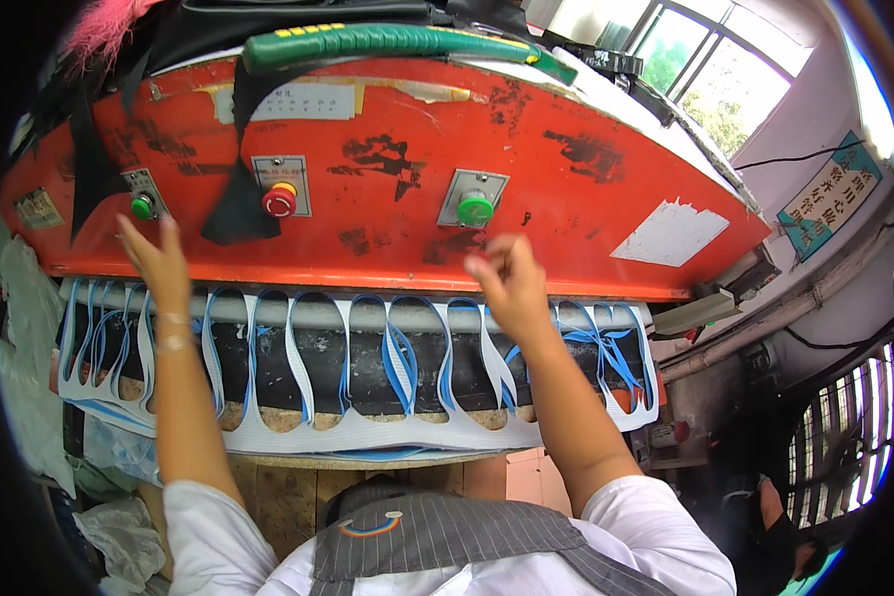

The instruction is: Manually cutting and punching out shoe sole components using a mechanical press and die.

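My left hand (159, 263) is raised in front of the red machine panel (368, 223), its fingers spread and nothing in them. Its fingertips are just below a small green button (142, 207). Farther right, my right hand (515, 290) hovers below a larger green button (475, 208). Its fingers are loosely bent, thumb apart, holding nothing visible. Between and beneath my forearms lies a white cut-out sheet (368, 433) with a row of long rounded openings. Blue layers (399, 370) show under and through it, some strips twisted. Whether either hand touches the panel is hard to tell.
A red knob (279, 200) sits between the green buttons. Black cloth strips (240, 204) hang over the panel. A green-handled tool (387, 42) lies along the panel's top. Clear plastic bags (35, 368) are at the left. Another person (770, 507) is partly visible at lower right.
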Demonstrator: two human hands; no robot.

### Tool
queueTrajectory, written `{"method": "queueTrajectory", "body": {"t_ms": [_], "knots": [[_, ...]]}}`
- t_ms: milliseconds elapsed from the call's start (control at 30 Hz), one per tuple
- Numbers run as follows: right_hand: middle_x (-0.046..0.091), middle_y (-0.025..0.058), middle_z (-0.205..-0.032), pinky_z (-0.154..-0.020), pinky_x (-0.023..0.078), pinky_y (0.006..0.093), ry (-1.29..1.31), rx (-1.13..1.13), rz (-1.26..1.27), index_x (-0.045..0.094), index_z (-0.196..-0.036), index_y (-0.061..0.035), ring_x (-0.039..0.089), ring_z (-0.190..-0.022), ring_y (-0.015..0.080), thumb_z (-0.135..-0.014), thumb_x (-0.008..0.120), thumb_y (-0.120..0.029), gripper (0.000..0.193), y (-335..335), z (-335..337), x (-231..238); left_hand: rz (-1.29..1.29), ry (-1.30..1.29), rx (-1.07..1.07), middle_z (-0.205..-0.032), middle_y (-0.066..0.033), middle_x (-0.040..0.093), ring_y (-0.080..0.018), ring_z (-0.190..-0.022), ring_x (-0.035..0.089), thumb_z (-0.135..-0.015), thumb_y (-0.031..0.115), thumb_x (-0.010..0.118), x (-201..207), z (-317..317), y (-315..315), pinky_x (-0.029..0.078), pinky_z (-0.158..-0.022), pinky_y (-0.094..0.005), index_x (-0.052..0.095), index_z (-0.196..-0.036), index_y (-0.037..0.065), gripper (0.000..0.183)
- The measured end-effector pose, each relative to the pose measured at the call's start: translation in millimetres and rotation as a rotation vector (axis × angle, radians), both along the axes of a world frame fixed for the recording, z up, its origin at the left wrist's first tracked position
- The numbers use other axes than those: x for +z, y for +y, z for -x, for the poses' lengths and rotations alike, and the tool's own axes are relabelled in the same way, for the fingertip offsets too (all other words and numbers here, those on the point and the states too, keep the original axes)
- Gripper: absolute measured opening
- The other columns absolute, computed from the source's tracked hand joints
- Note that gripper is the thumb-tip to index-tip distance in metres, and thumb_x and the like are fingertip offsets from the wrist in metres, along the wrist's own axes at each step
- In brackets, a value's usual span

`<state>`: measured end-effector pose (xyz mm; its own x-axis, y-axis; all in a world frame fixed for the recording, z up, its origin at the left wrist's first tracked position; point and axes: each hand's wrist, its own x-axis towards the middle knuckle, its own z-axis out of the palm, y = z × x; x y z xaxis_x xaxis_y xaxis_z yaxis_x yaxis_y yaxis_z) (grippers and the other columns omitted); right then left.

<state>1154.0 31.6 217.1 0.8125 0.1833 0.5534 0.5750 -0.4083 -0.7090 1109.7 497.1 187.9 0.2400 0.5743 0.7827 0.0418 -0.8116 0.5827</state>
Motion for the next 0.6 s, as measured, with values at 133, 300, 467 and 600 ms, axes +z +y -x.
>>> {"method": "queueTrajectory", "body": {"t_ms": [133,300,467,600], "knots": [[0.065,0.0170,-0.076,-0.066,0.049,0.0415,0.548,0.051,0.555,0.062,-0.088,-0.0029,0.064,-0.071,0.0326,-0.084,0.068,-0.041,0.039,-54.4,67.8,-47.5,0.222,0.493,-0.668,-0.097,-0.0108,0.068,-0.0235,-0.091,0.065,-0.087,0.017,0.062,-25.4,75.8,-167.8,0.050,-0.084,-0.0369,0.067,-0.102,0.008,0.019],[0.067,0.0200,-0.096,-0.078,0.050,0.0415,0.702,0.356,0.811,0.068,-0.095,-0.0021,0.064,-0.093,0.0340,-0.086,0.056,-0.058,0.057,-75.0,128.8,-59.0,-0.033,0.943,-1.181,-0.086,-0.0142,0.068,-0.0327,-0.080,0.064,-0.087,0.030,0.061,-31.2,132.0,-274.4,0.052,-0.074,-0.0417,0.072,-0.087,0.008,0.024],[0.064,0.0192,-0.084,-0.074,0.050,0.0447,0.360,0.105,0.774,0.071,-0.082,-0.0009,0.062,-0.085,0.0351,-0.084,0.056,-0.059,0.060,-70.7,153.0,-80.2,-0.252,0.993,-0.857,-0.079,-0.0140,0.064,-0.0337,-0.077,0.063,-0.089,0.032,0.054,-52.1,157.7,-316.3,0.051,-0.068,-0.0450,0.070,-0.078,0.008,0.031],[0.063,0.0202,-0.080,-0.070,0.050,0.0449,0.312,0.057,0.763,0.070,-0.076,-0.0013,0.063,-0.080,0.0347,-0.083,0.055,-0.062,0.063,-69.4,147.8,-86.6,-0.242,0.926,-0.749,-0.075,-0.0124,0.062,-0.0330,-0.074,0.062,-0.086,0.029,0.056,-53.3,159.1,-327.8,0.051,-0.066,-0.0451,0.067,-0.071,0.006,0.030]]}}
